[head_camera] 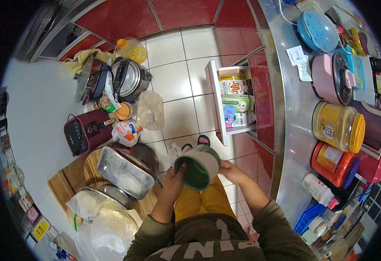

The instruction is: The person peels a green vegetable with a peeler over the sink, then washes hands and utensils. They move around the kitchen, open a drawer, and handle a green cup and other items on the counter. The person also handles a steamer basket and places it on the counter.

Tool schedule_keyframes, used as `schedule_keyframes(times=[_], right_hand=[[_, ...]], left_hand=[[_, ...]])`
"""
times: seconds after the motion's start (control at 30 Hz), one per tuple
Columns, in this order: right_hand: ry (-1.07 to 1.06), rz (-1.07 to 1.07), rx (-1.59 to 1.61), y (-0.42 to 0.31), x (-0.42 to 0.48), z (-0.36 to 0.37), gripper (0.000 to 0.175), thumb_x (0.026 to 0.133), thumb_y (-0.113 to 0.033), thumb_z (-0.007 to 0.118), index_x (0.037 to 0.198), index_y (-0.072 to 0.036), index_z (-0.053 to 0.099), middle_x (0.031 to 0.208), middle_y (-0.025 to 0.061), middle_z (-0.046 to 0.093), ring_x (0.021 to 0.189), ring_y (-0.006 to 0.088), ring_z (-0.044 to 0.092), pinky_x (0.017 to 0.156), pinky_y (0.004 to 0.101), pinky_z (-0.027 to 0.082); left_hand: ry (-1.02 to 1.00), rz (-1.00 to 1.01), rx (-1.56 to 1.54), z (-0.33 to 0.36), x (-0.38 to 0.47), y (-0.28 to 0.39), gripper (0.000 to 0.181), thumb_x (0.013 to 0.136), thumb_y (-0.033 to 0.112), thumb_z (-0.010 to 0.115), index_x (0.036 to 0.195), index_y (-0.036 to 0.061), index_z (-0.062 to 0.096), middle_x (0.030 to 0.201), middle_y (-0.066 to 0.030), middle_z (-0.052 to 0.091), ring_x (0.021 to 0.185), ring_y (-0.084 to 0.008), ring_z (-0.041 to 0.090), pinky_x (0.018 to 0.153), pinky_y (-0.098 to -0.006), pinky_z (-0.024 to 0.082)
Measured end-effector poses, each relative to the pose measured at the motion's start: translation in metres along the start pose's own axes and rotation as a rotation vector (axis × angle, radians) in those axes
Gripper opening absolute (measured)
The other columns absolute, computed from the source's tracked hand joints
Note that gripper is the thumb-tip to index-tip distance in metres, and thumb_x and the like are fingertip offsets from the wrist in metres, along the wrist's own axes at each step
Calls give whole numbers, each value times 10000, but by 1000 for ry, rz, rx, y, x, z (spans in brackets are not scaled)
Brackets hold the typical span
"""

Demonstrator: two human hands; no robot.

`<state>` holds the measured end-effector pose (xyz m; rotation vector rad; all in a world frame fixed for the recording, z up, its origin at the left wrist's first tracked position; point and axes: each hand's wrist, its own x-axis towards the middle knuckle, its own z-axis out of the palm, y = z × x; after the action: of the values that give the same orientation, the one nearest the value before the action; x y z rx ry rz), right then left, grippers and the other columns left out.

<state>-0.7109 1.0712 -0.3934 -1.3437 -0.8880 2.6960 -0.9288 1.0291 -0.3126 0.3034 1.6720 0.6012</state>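
Observation:
Before my body, tilted on its side, is a deep green bowl-like container [193, 174] with a broad pale band around its outside. My left hand [174, 179] grips its rim, the thumb over the edge and the dark green inside facing that way. The fingers of my right hand [232, 171] hold the opposite side; their tips are partly hidden behind it. A crumpled piece of clear plastic [174, 152] shows just beyond my left hand. What, if anything, lies inside the container is too dark to tell.
An open drawer [220, 107] packed with boxes juts out at right, below the metal counter [296, 130] bearing jars and a pink pot [327, 78]. At left are a metal tray [112, 163], plastic bags [105, 225], an air fryer [87, 132], pots and an oil bottle [136, 52].

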Motion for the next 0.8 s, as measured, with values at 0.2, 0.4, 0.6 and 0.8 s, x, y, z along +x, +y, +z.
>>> schedule_keyframes(times=[0.2,0.4,0.6,0.8], right_hand=[[44,-242,-269,41,7,15,533,875,-49,580,1369,-25,381,1347,77,473,1217,167,444,1024,311,357],[-375,-367,749,58,56,9,377,963,-285,491,1284,-92,454,1261,60,510,1148,167,493,984,295,394],[-450,-146,1350,-9,39,35,334,970,-343,479,1179,-88,529,1080,26,598,986,144,578,886,261,450],[172,-267,314,37,51,1,302,996,-302,433,1143,-62,542,965,19,605,945,127,570,848,247,448]], left_hand=[[-118,312,-35,13,23,-33,303,922,81,510,1215,11,543,1158,-116,598,1080,-209,528,950,-325,384],[-200,549,24,20,21,-22,510,838,-109,484,1318,64,475,1309,-106,496,1252,-232,436,1048,-312,313],[-226,589,-102,21,18,-12,470,876,-64,462,1331,54,483,1380,-92,458,1273,-224,418,1066,-333,298],[-116,272,-387,9,15,-60,428,880,-59,449,1303,4,433,1250,-101,540,1196,-202,482,1019,-323,358]])
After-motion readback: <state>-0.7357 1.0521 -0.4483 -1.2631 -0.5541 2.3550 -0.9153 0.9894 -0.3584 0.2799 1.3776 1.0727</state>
